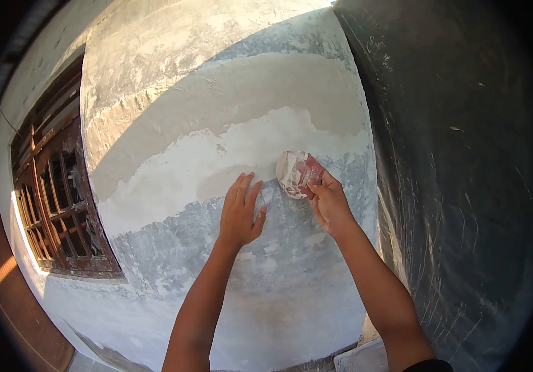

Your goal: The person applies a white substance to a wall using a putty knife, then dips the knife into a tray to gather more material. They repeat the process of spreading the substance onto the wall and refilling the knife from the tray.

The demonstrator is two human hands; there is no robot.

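My right hand (330,201) grips a red putty spreader (308,173), its blade smeared with white and cream putty and held close to the wall (279,248). To the left of it, my left hand (239,214) has its fingers stretched out, overlapping the lower edge of the white putty layer (173,177). Above that layer runs a band of greyish-beige putty (254,84). Below both hands the wall surface is patchy blue-grey.
A brown wooden window (62,192) with bars is set in the wall at left. On the right hangs a dark, splattered sheet (465,186), close beside the wall's right edge. Sunlight falls across the wall's upper left.
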